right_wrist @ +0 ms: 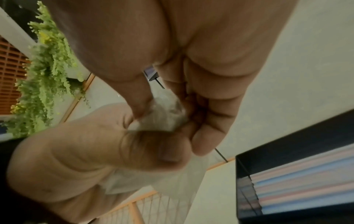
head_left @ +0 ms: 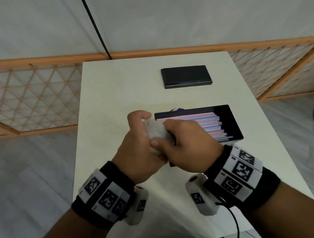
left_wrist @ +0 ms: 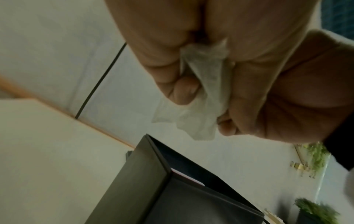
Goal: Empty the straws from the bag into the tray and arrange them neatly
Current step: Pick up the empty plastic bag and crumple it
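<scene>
Fingers (right_wrist: 206, 124) of the right hand (head_left: 190, 146) curl round a crumpled clear plastic bag (head_left: 156, 132), its thumb pressed on the bag's near side; the left hand (head_left: 136, 148) clenches the same bag from the other side, index finger hooked over the top. Both hands meet above the white rectangular table (head_left: 123, 87), just left of the tray.

By size, the table comes first: it runs from the wooden lattice fence (head_left: 28, 95) toward the person, its near end cut off by the forearms and the marker-printed wristbands (head_left: 239, 172). Next is the black rectangular open tray (head_left: 233, 120), lying on the table's right half; its near-left corner is hidden behind the right hand. A flat black rectangular lid (head_left: 185, 76) rests further back, well apart from the tray. Inside the tray the pink, blue and white plastic straws (head_left: 211, 125) lie side by side lengthways, their right ends uneven, with bare black floor beyond them; their left ends are covered by the right hand in the head view. A small purple scrap behind the tray's far wall is too blurred to identify.

Smallest is the bag, bunched between the two palms so that only wrinkled folds show; in the left wrist view a loose flap hangs below the knuckles, above the tray's corner. Whether anything remains inside the bag cannot be told. A thin black cable (head_left: 94, 26) crosses the wall behind the table.
</scene>
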`<state>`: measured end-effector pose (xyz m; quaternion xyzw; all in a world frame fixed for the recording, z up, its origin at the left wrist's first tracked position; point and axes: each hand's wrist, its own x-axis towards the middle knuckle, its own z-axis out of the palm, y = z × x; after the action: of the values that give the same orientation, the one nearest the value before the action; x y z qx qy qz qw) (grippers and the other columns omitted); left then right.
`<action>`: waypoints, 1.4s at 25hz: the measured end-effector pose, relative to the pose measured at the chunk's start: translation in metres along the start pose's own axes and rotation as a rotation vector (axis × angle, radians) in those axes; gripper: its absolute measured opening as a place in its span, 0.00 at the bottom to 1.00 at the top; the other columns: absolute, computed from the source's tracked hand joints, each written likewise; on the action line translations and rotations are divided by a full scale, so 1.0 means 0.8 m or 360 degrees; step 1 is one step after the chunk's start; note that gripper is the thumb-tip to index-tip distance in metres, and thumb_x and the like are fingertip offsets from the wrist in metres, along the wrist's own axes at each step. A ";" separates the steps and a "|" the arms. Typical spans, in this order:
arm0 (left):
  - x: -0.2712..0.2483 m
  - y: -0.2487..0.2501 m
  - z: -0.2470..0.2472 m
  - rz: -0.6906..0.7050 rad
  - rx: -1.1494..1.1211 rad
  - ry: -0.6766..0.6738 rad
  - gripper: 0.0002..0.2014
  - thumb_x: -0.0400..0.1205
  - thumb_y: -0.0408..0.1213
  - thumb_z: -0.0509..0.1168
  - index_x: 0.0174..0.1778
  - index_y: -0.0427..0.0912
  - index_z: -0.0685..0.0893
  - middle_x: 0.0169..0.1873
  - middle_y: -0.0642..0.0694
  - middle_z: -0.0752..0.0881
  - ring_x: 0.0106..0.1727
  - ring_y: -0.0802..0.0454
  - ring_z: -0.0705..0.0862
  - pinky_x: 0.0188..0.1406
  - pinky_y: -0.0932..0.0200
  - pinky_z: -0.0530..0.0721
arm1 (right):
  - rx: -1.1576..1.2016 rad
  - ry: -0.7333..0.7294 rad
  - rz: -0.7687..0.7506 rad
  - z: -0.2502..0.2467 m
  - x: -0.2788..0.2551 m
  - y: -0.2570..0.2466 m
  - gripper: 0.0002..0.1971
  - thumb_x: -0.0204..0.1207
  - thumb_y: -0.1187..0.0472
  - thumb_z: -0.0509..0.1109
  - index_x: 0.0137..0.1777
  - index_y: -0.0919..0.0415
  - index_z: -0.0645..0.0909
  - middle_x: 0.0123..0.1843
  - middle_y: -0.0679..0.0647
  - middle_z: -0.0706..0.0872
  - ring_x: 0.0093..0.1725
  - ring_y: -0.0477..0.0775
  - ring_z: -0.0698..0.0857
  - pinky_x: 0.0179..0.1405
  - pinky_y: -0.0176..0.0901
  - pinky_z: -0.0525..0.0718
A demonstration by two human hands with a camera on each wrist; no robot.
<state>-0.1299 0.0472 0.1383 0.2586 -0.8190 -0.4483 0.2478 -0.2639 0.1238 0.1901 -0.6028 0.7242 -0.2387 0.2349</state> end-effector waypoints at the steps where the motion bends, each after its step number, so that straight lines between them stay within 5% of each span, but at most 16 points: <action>1: 0.002 0.009 -0.001 -0.0004 -0.0009 0.0055 0.40 0.62 0.47 0.76 0.64 0.45 0.60 0.44 0.57 0.78 0.40 0.61 0.82 0.39 0.64 0.81 | 0.0075 -0.0040 0.0001 0.000 -0.001 0.005 0.21 0.76 0.42 0.62 0.41 0.62 0.79 0.35 0.57 0.86 0.36 0.59 0.84 0.40 0.55 0.82; 4: 0.005 0.039 0.010 0.0118 0.0179 0.0160 0.31 0.59 0.50 0.76 0.53 0.41 0.75 0.48 0.47 0.77 0.51 0.56 0.77 0.47 0.70 0.78 | 0.1018 -0.0104 0.0186 0.004 -0.011 0.023 0.24 0.72 0.44 0.62 0.38 0.68 0.82 0.37 0.63 0.86 0.37 0.62 0.84 0.40 0.58 0.83; 7: 0.007 0.071 0.027 -0.0030 0.0404 0.0028 0.21 0.65 0.48 0.76 0.44 0.41 0.75 0.40 0.47 0.81 0.41 0.51 0.80 0.37 0.56 0.79 | 0.1859 -0.0188 0.0642 -0.006 -0.021 0.034 0.14 0.69 0.54 0.68 0.35 0.67 0.87 0.36 0.66 0.86 0.39 0.62 0.85 0.40 0.54 0.81; 9: 0.004 0.081 0.040 -0.0335 0.0581 -0.0076 0.20 0.70 0.45 0.76 0.45 0.44 0.71 0.39 0.51 0.82 0.38 0.50 0.82 0.32 0.57 0.78 | 0.1540 -0.0149 0.0534 -0.013 -0.034 0.053 0.17 0.72 0.50 0.67 0.42 0.67 0.87 0.40 0.65 0.88 0.40 0.57 0.85 0.42 0.53 0.82; 12: -0.009 0.084 0.055 -0.0575 0.0653 -0.0082 0.19 0.74 0.43 0.72 0.49 0.47 0.67 0.36 0.56 0.78 0.35 0.53 0.78 0.26 0.66 0.68 | 0.0270 0.0106 -0.0236 -0.017 -0.063 0.075 0.25 0.72 0.37 0.64 0.63 0.51 0.80 0.51 0.45 0.83 0.46 0.40 0.80 0.47 0.31 0.78; 14: -0.020 0.091 0.060 -0.0634 0.0522 -0.0051 0.24 0.75 0.42 0.72 0.56 0.45 0.63 0.37 0.55 0.78 0.34 0.59 0.79 0.26 0.69 0.69 | 0.0080 0.0039 -0.0488 -0.008 -0.076 0.073 0.23 0.78 0.38 0.57 0.63 0.49 0.79 0.50 0.42 0.80 0.46 0.38 0.77 0.45 0.27 0.72; 17: -0.030 0.102 0.061 -0.0578 0.0450 0.0069 0.30 0.72 0.43 0.78 0.54 0.47 0.61 0.35 0.56 0.78 0.31 0.63 0.78 0.26 0.73 0.70 | 0.0474 -0.0160 -0.0388 0.004 -0.073 0.073 0.23 0.80 0.38 0.50 0.45 0.52 0.81 0.40 0.47 0.85 0.41 0.44 0.83 0.40 0.41 0.76; 19: -0.035 0.104 0.054 -0.0412 0.0313 0.0154 0.31 0.66 0.37 0.84 0.49 0.45 0.65 0.38 0.53 0.77 0.33 0.64 0.75 0.30 0.75 0.73 | 0.1000 -0.0325 -0.0078 0.005 -0.063 0.057 0.24 0.81 0.43 0.57 0.42 0.63 0.84 0.39 0.60 0.88 0.40 0.51 0.88 0.44 0.52 0.86; 21: -0.047 0.089 0.040 -0.0171 0.0279 0.0189 0.28 0.62 0.31 0.85 0.48 0.38 0.73 0.47 0.42 0.77 0.43 0.56 0.76 0.41 0.72 0.76 | 0.1362 -0.0396 0.0202 0.016 -0.057 0.035 0.16 0.85 0.61 0.60 0.38 0.64 0.82 0.33 0.57 0.88 0.33 0.43 0.88 0.37 0.39 0.87; 24: -0.072 0.060 0.010 -0.0043 0.0315 0.0010 0.28 0.69 0.27 0.80 0.64 0.31 0.77 0.72 0.32 0.74 0.74 0.43 0.72 0.72 0.61 0.74 | 0.1609 -0.0708 0.0405 0.046 -0.045 0.006 0.14 0.83 0.73 0.57 0.39 0.64 0.79 0.27 0.50 0.88 0.27 0.43 0.87 0.26 0.33 0.84; 27: -0.115 0.024 -0.044 -0.0133 0.0129 -0.0078 0.31 0.78 0.27 0.73 0.78 0.34 0.72 0.82 0.36 0.68 0.83 0.49 0.64 0.80 0.65 0.63 | 0.1475 -0.0783 0.0615 0.093 -0.028 -0.062 0.09 0.80 0.76 0.62 0.47 0.67 0.83 0.48 0.55 0.90 0.49 0.41 0.89 0.42 0.28 0.82; 28: -0.130 0.008 -0.066 -0.0123 0.0083 -0.0066 0.28 0.80 0.27 0.70 0.77 0.33 0.74 0.81 0.36 0.71 0.82 0.47 0.67 0.80 0.59 0.67 | 0.1279 -0.0715 0.0563 0.113 -0.023 -0.082 0.08 0.80 0.73 0.63 0.51 0.68 0.84 0.53 0.57 0.89 0.56 0.48 0.88 0.47 0.29 0.80; 30: -0.163 -0.025 -0.116 0.0012 0.0081 0.0059 0.19 0.81 0.27 0.65 0.69 0.31 0.82 0.68 0.33 0.84 0.71 0.42 0.81 0.69 0.49 0.81 | 0.1240 -0.0688 0.0602 0.157 -0.013 -0.114 0.14 0.76 0.59 0.64 0.48 0.65 0.88 0.49 0.63 0.91 0.50 0.65 0.87 0.46 0.44 0.81; 32: -0.193 -0.065 -0.167 -0.0027 0.0073 0.0231 0.11 0.79 0.29 0.63 0.50 0.31 0.89 0.45 0.37 0.91 0.46 0.42 0.89 0.44 0.49 0.89 | 0.1273 -0.0849 0.0733 0.187 -0.013 -0.126 0.19 0.69 0.49 0.63 0.45 0.64 0.88 0.47 0.63 0.90 0.41 0.65 0.86 0.42 0.54 0.78; 35: -0.247 -0.144 -0.243 -0.0568 0.0055 0.0284 0.09 0.71 0.33 0.61 0.25 0.33 0.77 0.24 0.40 0.81 0.26 0.44 0.79 0.25 0.48 0.77 | 0.0623 -0.1144 0.0752 0.224 -0.027 -0.116 0.14 0.67 0.51 0.73 0.38 0.64 0.83 0.38 0.58 0.89 0.36 0.54 0.86 0.40 0.44 0.79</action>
<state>0.1642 0.0031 0.0970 0.4427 -0.7425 -0.4462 0.2316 -0.0769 0.1188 0.1104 -0.4103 0.6557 -0.0869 0.6278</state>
